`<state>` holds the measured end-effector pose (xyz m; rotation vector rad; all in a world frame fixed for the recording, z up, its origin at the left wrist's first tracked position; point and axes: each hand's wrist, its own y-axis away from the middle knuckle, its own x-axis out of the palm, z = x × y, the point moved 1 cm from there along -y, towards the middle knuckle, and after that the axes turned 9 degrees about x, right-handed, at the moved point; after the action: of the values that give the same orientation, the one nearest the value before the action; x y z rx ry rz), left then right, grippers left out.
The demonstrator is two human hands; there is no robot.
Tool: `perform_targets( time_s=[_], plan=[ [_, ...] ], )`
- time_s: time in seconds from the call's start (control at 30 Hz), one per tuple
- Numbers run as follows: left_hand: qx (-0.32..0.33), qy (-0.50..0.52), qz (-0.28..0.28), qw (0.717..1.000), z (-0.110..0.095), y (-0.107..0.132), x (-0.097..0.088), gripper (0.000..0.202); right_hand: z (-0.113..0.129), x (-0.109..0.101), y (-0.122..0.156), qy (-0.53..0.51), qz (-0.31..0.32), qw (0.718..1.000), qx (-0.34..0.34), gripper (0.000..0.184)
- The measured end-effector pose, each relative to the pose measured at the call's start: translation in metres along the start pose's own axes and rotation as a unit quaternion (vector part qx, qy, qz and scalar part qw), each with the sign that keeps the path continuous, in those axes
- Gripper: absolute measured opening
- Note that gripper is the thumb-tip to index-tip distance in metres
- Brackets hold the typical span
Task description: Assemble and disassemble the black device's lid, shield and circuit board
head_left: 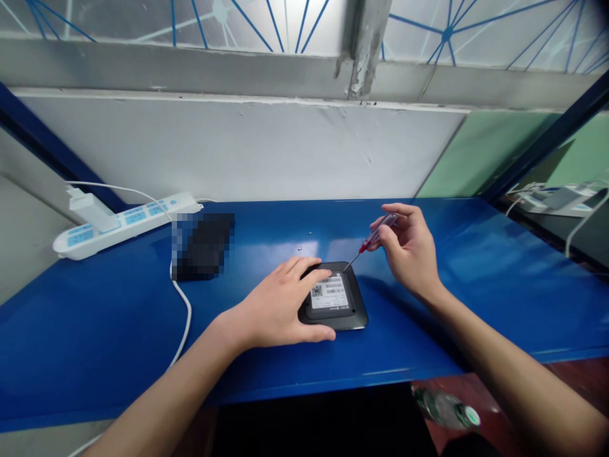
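Observation:
A flat black electronic device (pixel 359 312) with rounded corners lies on the blue table, its white printed label (pixel 335 293) facing up. My left hand (pixel 278 304) holds it down from the left, fingers over its far side and thumb along its near edge. Pinched in my right hand (pixel 409 251) is a screwdriver (pixel 373 238) with a clear and red handle, tilted down to the left. Its tip meets the device near the far right corner; whether a screw sits under it is too small to tell. Two tiny screws (pixel 299 249) lie beyond the device.
On the left of the blue table (pixel 118 343) stands a white power strip (pixel 137 216) with a plugged-in adapter (pixel 92 211). A white cable (pixel 183 311) runs past a pixelated black object (pixel 204 247). Below the front edge a plastic bottle (pixel 447 409) lies on the floor.

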<state>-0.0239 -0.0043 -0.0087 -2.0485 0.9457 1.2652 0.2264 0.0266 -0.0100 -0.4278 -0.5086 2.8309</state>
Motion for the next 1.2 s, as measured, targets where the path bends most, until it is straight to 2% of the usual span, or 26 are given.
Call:
perform_targets(
  time_s=[0.3,0.67,0.97,1.2],
  plan=[
    [-0.006,0.008,0.003,1.0,-0.002,-0.001,-0.002,0.087,0.006,0.001,0.002,0.124,-0.01,0.992,0.0,0.034],
    [-0.014,-0.001,0.014,1.0,-0.002,-0.001,-0.002,0.088,-0.004,-0.002,-0.006,0.191,-0.018,0.981,0.041,0.035],
    [-0.008,0.007,0.008,1.0,-0.001,0.0,-0.002,0.087,-0.007,-0.006,-0.01,0.184,-0.028,0.98,0.066,0.036],
    [-0.004,0.006,0.005,1.0,0.0,0.001,0.0,0.088,-0.015,-0.003,-0.014,0.026,-0.062,0.996,0.054,0.034]
  ],
)
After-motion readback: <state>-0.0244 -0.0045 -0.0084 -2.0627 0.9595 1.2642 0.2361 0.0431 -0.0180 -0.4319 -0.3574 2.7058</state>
